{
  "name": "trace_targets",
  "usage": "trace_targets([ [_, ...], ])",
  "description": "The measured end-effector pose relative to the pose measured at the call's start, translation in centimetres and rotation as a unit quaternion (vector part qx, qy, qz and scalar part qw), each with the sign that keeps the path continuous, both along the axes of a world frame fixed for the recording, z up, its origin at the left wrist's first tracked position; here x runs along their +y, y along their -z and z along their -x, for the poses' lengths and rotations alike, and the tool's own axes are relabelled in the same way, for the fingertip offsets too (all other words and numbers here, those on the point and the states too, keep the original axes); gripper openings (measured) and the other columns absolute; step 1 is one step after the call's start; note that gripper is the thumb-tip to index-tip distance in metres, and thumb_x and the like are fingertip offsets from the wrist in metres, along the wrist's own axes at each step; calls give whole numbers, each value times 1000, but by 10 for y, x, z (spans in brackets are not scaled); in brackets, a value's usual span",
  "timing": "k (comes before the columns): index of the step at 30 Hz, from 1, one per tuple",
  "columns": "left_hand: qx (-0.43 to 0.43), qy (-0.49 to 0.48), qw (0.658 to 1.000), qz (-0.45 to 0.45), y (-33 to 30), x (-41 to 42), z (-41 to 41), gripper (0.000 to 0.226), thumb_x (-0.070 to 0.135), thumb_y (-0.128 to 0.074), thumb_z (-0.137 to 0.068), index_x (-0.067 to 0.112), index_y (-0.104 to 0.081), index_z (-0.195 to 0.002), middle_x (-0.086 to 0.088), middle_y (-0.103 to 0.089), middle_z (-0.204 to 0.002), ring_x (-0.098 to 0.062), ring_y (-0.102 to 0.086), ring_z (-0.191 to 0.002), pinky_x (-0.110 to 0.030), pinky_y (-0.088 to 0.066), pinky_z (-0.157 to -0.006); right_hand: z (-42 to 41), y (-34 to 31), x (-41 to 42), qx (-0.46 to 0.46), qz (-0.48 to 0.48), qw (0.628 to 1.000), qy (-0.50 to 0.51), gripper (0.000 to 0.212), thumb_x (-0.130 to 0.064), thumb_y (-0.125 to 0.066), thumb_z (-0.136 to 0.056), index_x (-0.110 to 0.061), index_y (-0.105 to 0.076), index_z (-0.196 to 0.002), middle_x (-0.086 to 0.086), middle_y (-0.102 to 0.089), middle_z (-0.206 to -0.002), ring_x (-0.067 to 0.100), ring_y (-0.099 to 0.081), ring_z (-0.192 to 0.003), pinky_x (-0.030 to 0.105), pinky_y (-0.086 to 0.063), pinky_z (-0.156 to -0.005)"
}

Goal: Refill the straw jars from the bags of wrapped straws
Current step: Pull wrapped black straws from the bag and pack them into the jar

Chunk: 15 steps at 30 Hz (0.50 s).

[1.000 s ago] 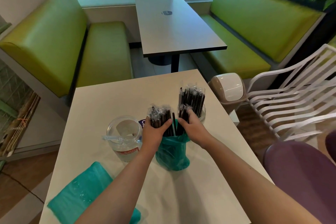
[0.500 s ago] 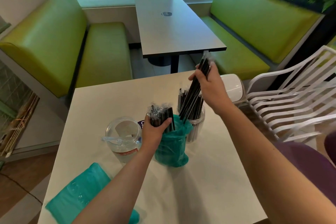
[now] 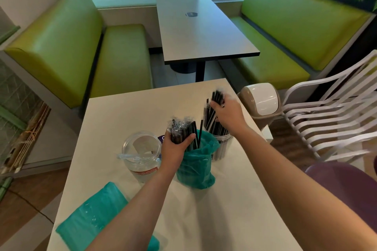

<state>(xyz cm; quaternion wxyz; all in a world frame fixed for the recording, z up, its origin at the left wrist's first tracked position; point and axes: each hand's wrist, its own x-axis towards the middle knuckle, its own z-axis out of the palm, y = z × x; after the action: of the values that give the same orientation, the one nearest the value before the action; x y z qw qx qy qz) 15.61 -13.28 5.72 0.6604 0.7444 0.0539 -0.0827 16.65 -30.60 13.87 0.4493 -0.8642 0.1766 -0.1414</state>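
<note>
Your right hand (image 3: 227, 113), gripping straws (image 3: 216, 98) lifted moments ago, is now lowering them into the jar (image 3: 221, 142) while your left hand (image 3: 175, 146) is gripping the bag (image 3: 196, 167) bundle.

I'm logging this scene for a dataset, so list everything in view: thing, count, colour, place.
near table: one, cream, under the hands
open bag: one, teal, upright at table centre
wrapped straws: a bundle, black, sticking out of the open bag
filled jar: one, clear, right of the bag, holding black straws
empty jar: one, clear, left of the bag
flat bag: one, teal, near-left table corner
bin: one, beige and white, right of table
far table: one, grey
benches: two, green
chair: one, white
left hand: grips the bag's straws
right hand: holds straws at the filled jar
</note>
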Motion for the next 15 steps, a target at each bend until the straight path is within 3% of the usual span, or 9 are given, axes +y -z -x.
trace_targets([
  [9,11,-4,1000,-14,5,0,-4,69,37,-87,-69,21,-51,-126,8,-62,-111,-16,-59,-109,-35,-49,-99,-4,42,5,99,38,994,4,48,-31,-74,-84,-12,-59,-125,7,-66,-119,25,-62,-110,41,-51,-92],
  [12,12,-4,1000,-21,5,0,-4,69,39,-87,-68,23,-51,-125,9,-61,-111,-14,-59,-107,-36,-49,-100,-6,38,7,46,-5,999,11,60,-40,-79,-78,-19,-51,-126,3,-63,-116,20,-60,-105,40,-52,-89],
  [15,16,-6,1000,-17,3,1,-5,71,37,-87,-69,20,-51,-128,8,-60,-111,-14,-58,-107,-34,-48,-99,-8,34,10,-30,-6,1000,2,47,-33,-73,-84,-32,-49,-124,0,-59,-117,15,-56,-106,36,-50,-90],
])
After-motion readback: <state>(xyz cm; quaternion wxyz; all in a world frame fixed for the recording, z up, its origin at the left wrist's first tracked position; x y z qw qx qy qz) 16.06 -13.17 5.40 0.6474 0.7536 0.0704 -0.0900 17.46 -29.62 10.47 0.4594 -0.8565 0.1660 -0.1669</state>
